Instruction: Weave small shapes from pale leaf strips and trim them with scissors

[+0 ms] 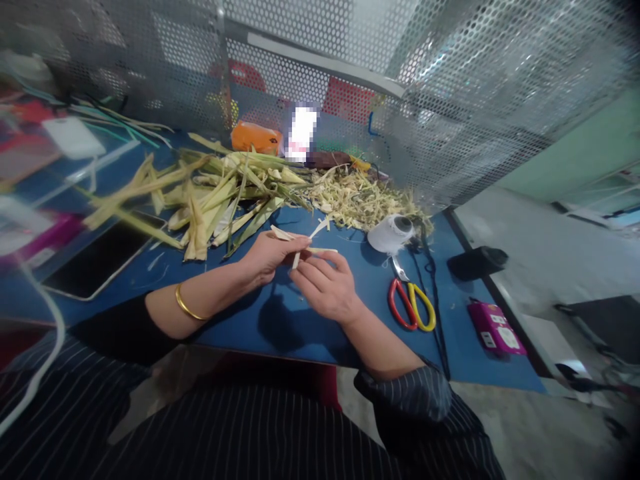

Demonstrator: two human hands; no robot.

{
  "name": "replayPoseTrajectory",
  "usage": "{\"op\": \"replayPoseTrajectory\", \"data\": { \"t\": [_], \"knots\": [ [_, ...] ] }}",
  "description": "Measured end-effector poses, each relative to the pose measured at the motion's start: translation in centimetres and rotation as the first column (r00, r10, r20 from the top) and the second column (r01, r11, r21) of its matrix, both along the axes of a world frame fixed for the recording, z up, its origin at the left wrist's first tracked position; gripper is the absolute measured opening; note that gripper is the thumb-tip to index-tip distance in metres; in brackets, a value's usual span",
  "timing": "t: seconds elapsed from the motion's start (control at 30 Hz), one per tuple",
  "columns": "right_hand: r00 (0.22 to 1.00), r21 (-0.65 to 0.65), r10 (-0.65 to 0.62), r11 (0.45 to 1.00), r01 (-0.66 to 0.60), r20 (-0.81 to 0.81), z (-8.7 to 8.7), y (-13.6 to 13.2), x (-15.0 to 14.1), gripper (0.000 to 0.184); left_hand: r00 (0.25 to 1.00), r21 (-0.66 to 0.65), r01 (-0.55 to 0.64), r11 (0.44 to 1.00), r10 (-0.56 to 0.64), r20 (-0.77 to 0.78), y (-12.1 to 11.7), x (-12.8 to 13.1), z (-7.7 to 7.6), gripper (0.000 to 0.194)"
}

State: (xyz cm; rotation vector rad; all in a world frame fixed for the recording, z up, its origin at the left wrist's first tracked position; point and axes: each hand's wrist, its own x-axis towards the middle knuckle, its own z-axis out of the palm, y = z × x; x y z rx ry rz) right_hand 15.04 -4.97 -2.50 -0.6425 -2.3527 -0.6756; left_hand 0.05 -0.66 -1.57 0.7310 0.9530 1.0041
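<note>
Pale strips crossed between my two hands, over the blue tabletop.
My left hand (273,257) is pinched nearly closed on the pale strips (319,228), and my right hand (325,287), loosely curled, has hold of them too, its thumb hidden. The strips are above the middle of the tabletop (325,343), back from its front edge. Just beyond them lies a heap of long husks (225,190), and to its right a mound of shreds (355,197), both toward the back edge. Right of my hands a cone of white thread (387,235) lies tipped, with red-and-yellow scissors (410,310) just in front. A purple packet (495,328) sits near the front right corner; a dark-screened tablet (105,257) lies toward the left edge.
</note>
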Motion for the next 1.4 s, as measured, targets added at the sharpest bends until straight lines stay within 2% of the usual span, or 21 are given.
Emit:
{"op": "replayPoseTrajectory", "data": {
  "t": [0.1, 0.17, 0.23, 0.3, 0.37, 0.47, 0.6, 0.67, 0.7, 0.73, 0.8, 0.83, 0.87, 0.9, 0.97, 1.03, 1.2, 1.33, 1.4],
  "knots": [
    [0.977, -0.116, -0.052, 0.993, 0.028, -0.208, 0.5, 0.1, 0.2, 0.011, 1.000, 0.032, -0.006, 0.999, 0.005, 0.014, 0.2, -0.2, -0.1, 0.022],
    [0.905, -0.221, -0.212, 0.966, 0.136, -0.370, 0.7, 0.3, 0.5, 0.018, 1.000, 0.054, 0.015, 0.998, -0.015, -0.007, 0.4, -0.3, -0.1, 0.024],
    [0.836, -0.333, -0.376, 0.909, 0.249, -0.400, 0.7, 0.7, 0.8, 0.025, 0.998, 0.071, 0.041, 0.997, -0.038, -0.046, 0.5, -0.4, -0.1, 0.025],
    [0.836, -0.415, -0.444, 0.860, 0.296, -0.324, 0.5, 1.1, 1.1, 0.019, 0.995, 0.074, 0.068, 0.995, -0.063, -0.074, 0.5, -0.5, -0.1, 0.030],
    [0.859, -0.460, -0.445, 0.836, 0.299, -0.251, 0.3, 1.4, 1.2, 0.016, 0.992, 0.075, 0.091, 0.993, -0.083, -0.099, 0.5, -0.5, -0.1, 0.030],
    [0.870, -0.491, -0.433, 0.826, 0.278, -0.236, 0.4, 1.4, 1.1, 0.020, 0.986, 0.101, 0.083, 0.991, -0.068, -0.150, 0.6, -0.5, -0.3, 0.032],
    [0.848, -0.526, -0.396, 0.833, 0.171, -0.351, 0.9, 0.9, 1.1, 0.023, 0.987, 0.146, 0.029, 0.989, -0.005, -0.159, 0.9, -0.5, -0.2, 0.032],
    [0.808, -0.584, -0.415, 0.804, 0.110, -0.419, 1.1, 1.0, 1.2, 0.025, 0.987, 0.152, 0.030, 0.988, -0.005, -0.163, 1.0, -0.7, 0.1, 0.033],
    [0.776, -0.648, -0.447, 0.759, 0.066, -0.445, 1.2, 1.1, 1.3, 0.027, 0.985, 0.152, 0.043, 0.988, -0.017, -0.172, 1.1, -0.7, 0.2, 0.033],
    [0.731, -0.728, -0.495, 0.686, -0.003, -0.469, 1.2, 1.3, 1.5, 0.030, 0.982, 0.149, 0.059, 0.987, -0.031, -0.187, 1.0, -0.8, 0.4, 0.033],
    [0.610, -0.848, -0.609, 0.478, -0.229, -0.508, 1.1, 1.9, 1.7, 0.035, 0.972, 0.146, 0.108, 0.983, -0.074, -0.224, 0.9, -0.8, 0.5, 0.033],
    [0.541, -0.854, -0.661, 0.375, -0.361, -0.519, 1.0, 2.2, 1.8, 0.036, 0.965, 0.142, 0.139, 0.980, -0.102, -0.243, 0.8, -0.8, 0.5, 0.033],
    [0.473, -0.825, -0.704, 0.300, -0.479, -0.530, 0.8, 2.5, 1.8, 0.035, 0.956, 0.132, 0.174, 0.976, -0.136, -0.259, 0.7, -0.8, 0.5, 0.033],
    [0.410, -0.780, -0.732, 0.261, -0.569, -0.544, 0.7, 2.7, 1.8, 0.033, 0.947, 0.115, 0.211, 0.971, -0.174, -0.269, 0.6, -0.8, 0.5, 0.033],
    [0.327, -0.713, -0.750, 0.264, -0.649, -0.575, 0.4, 2.9, 1.6, 0.028, 0.930, 0.073, 0.276, 0.958, -0.247, -0.272, 0.5, -0.6, 0.4, 0.036],
    [0.301, -0.705, -0.736, 0.321, -0.633, -0.606, 0.2, 2.8, 1.3, 0.024, 0.914, 0.054, 0.320, 0.946, -0.293, -0.279, 0.3, -0.5, 0.3, 0.039],
    [0.356, -0.739, -0.687, 0.399, -0.543, -0.633, 0.3, 2.4, 0.8, 0.020, 0.904, 0.087, 0.336, 0.938, -0.295, -0.309, -0.1, -0.4, 0.3, 0.031],
    [0.335, -0.756, -0.690, 0.491, -0.433, -0.641, 0.1, 2.6, 1.0, 0.021, 0.895, 0.097, 0.375, 0.922, -0.333, -0.296, -0.3, -0.4, 0.5, 0.026],
    [0.390, -0.775, -0.672, 0.498, -0.389, -0.629, -0.1, 2.8, 1.4, 0.020, 0.887, 0.086, 0.380, 0.921, -0.337, -0.315, -0.3, -0.5, 0.5, 0.026]
  ]
}}
